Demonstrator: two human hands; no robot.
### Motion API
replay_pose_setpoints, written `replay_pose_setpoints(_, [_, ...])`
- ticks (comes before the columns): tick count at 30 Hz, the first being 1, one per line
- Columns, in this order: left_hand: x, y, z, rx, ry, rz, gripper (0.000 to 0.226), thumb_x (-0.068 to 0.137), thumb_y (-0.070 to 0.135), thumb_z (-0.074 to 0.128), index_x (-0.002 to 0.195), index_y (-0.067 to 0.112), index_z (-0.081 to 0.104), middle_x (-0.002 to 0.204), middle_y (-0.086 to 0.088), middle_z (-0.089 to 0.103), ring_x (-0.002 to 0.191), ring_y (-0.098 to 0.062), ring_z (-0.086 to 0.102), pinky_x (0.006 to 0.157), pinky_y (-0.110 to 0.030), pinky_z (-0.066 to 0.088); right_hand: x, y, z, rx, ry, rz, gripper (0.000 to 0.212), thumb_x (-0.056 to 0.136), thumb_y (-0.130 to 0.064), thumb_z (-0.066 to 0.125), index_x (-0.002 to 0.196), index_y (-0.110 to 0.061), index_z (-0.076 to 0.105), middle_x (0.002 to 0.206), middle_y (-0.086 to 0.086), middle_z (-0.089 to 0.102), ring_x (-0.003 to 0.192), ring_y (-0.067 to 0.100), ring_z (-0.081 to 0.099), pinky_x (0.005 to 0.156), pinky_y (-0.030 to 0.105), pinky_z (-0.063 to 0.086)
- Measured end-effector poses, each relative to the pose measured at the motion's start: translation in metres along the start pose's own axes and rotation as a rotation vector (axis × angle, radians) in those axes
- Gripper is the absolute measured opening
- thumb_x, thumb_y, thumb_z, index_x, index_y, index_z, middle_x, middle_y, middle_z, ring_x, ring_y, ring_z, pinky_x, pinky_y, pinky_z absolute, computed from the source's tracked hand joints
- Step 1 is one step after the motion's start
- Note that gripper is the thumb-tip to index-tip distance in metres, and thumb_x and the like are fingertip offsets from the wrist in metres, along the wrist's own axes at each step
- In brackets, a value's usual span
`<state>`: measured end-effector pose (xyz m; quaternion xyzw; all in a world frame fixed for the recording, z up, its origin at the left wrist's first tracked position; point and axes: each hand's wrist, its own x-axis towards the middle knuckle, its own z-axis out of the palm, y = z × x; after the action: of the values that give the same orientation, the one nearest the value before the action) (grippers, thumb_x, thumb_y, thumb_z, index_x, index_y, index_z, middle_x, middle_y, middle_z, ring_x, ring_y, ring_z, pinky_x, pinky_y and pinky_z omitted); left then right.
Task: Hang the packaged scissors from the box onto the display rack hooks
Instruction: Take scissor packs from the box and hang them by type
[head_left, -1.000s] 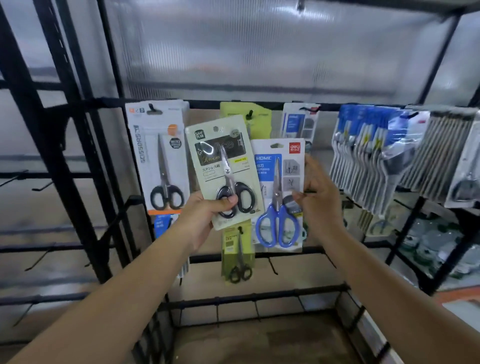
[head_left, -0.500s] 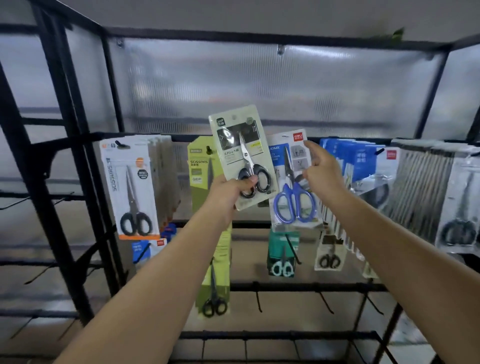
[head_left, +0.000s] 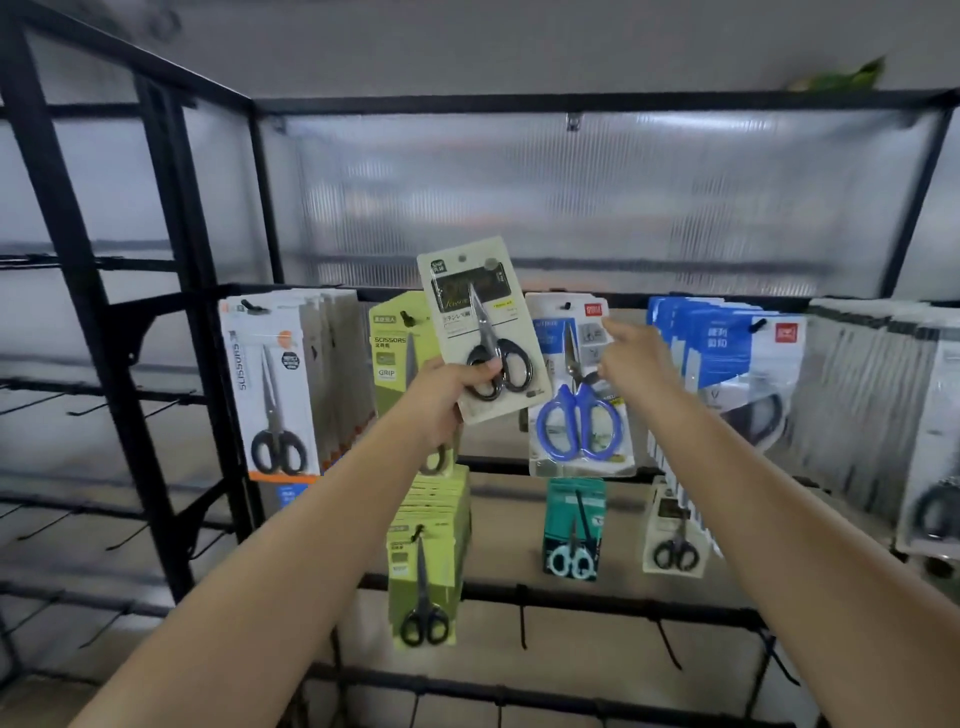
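The left hand (head_left: 441, 400) holds a cream scissors pack (head_left: 480, 332) by its lower corner; the right hand (head_left: 631, 358) pinches the blue-handled scissors pack (head_left: 579, 415) hanging on the rack's top rail (head_left: 311, 293).

Two arms showing, both bare from lower frame edge to fingers, no sleeves or cuffs in view. Left hand (head_left: 441, 395) & right hand (head_left: 631, 358) wearing no gloves, rings, watch or bands, as far as visible. Forearms looking long & slim, widening toward cam w/ wide-angle stretch. Left thumb showing short plain nail, no polish; other nails too small or hidden to tell. Rest of body staying out of frame.
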<state>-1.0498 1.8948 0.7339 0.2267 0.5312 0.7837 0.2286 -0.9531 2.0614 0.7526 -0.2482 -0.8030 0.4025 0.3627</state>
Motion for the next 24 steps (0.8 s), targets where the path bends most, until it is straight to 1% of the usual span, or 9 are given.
replay_pose_setpoints(3, [0.0,0.004,-0.006,0.035,-0.024,0.02,0.022,0.081,-0.005,0.063,0.098,0.01,0.065,0.087,-0.004,0.073,0.076,-0.018,0.07,0.064,-0.03,0.055,0.004,0.005,0.003,-0.054,0.01,0.007,0.046,0.088,-0.002,0.044,0.129,-0.021,0.052,0.088,-0.022,0.051,0.063,0.002,0.052,0.046,0.018,0.035])
replay_pose_setpoints(6, [-0.002,0.004,-0.01,0.051,-0.031,0.019,0.023,0.081,-0.004,0.063,0.099,0.012,0.065,0.084,-0.002,0.074,0.073,-0.016,0.07,0.059,-0.028,0.055,0.012,0.005,0.012,-0.078,-0.012,0.0,0.06,0.086,0.0,0.044,0.141,-0.024,0.039,0.107,-0.002,0.059,0.067,0.011,0.057,0.051,0.028,0.049])
replay_pose_setpoints(10, [-0.008,-0.004,-0.012,0.094,-0.025,0.003,0.03,0.08,-0.004,0.065,0.108,0.008,0.063,0.093,-0.005,0.073,0.079,-0.018,0.07,0.065,-0.029,0.055,0.025,0.001,0.022,-0.199,-0.042,-0.062,0.063,0.089,0.002,0.043,0.146,-0.02,0.028,0.125,0.013,0.054,0.059,0.007,0.043,0.049,0.021,0.037])
replay_pose_setpoints(11, [-0.01,-0.005,-0.012,0.111,-0.023,0.0,0.031,0.08,-0.004,0.065,0.109,0.008,0.063,0.099,-0.008,0.072,0.085,-0.02,0.069,0.07,-0.031,0.055,0.026,0.0,0.023,-0.231,-0.067,-0.061,0.063,0.09,0.001,0.044,0.146,-0.019,0.026,0.128,0.016,0.051,0.066,0.01,0.046,0.054,0.022,0.04])
replay_pose_setpoints(13, [-0.014,-0.006,-0.014,0.154,-0.034,0.016,0.029,0.081,-0.004,0.065,0.108,0.009,0.064,0.107,-0.009,0.069,0.093,-0.021,0.066,0.084,-0.035,0.052,0.019,-0.001,0.024,-0.239,-0.063,-0.058,0.064,0.089,-0.002,0.048,0.146,-0.018,0.026,0.143,0.016,0.034,0.107,0.025,0.051,0.076,0.027,0.045])
replay_pose_setpoints(15, [-0.018,-0.007,-0.016,0.18,-0.029,0.043,0.029,0.082,-0.004,0.063,0.108,0.008,0.064,0.11,-0.01,0.067,0.098,-0.022,0.064,0.092,-0.037,0.048,0.002,0.003,0.025,-0.091,0.007,-0.122,0.056,0.092,-0.009,0.05,0.144,-0.02,0.033,0.147,0.007,0.031,0.13,0.025,0.038,0.077,0.021,0.039])
replay_pose_setpoints(19, [-0.028,-0.017,-0.021,0.177,-0.028,0.032,0.034,0.084,-0.005,0.059,0.118,0.0,0.06,0.111,-0.013,0.065,0.088,-0.02,0.065,0.073,-0.029,0.055,-0.042,0.013,0.032,0.34,-0.261,-0.115,0.046,0.091,-0.031,0.056,0.134,-0.022,0.046,0.121,-0.004,0.057,0.112,0.018,0.057,0.085,0.028,0.05])
replay_pose_setpoints(21, [-0.037,-0.028,-0.022,0.229,-0.075,0.026,0.035,0.085,-0.006,0.058,0.119,0.0,0.059,0.112,-0.012,0.065,0.096,-0.021,0.063,0.082,-0.03,0.051,-0.063,0.019,0.038,0.476,-0.43,-0.125,0.058,0.086,-0.021,0.064,0.138,-0.025,0.039,0.118,-0.003,0.061,0.106,0.012,0.061,0.087,0.03,0.053])
replay_pose_setpoints(24, [-0.054,-0.051,-0.028,0.314,-0.131,0.029,0.035,0.082,-0.008,0.06,0.114,0.005,0.062,0.105,-0.006,0.068,0.096,-0.016,0.064,0.086,-0.027,0.05,-0.085,0.035,0.049,0.523,-0.483,-0.205,0.075,0.079,0.007,0.066,0.14,-0.025,0.034,0.122,-0.002,0.061,0.113,0.01,0.058,0.095,0.03,0.049])
